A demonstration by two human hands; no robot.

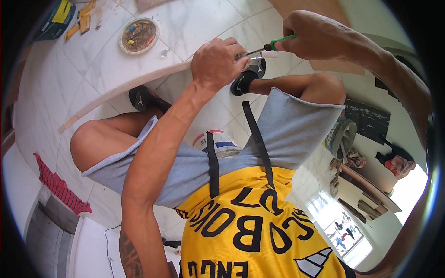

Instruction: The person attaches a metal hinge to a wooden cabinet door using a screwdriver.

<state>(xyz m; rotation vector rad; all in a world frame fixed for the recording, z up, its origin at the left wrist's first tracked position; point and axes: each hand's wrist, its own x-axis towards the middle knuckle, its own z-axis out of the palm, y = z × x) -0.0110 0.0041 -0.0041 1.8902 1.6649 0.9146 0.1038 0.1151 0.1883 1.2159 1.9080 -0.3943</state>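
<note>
My right grip [313, 34] clasps the green screwdriver [282, 42]; my left grip [215, 65] holds the pale board [132, 84] at its right end, where a metal fitting [254, 61] already sits, its fastening seemingly unfinished.

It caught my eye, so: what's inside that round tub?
In the round tub, a brownish heap of small bits, with blue, yellow and orange pieces. The heap covers the bottom, which can't be seen.

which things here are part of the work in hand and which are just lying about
Part of the work:
green-handled screwdriver in the right hand
long pale board at the left hand
shiny metal piece

Apparently just lying about:
red striped cloth
dark container, yellow label
round tub of small bits, though possibly supplies
</note>
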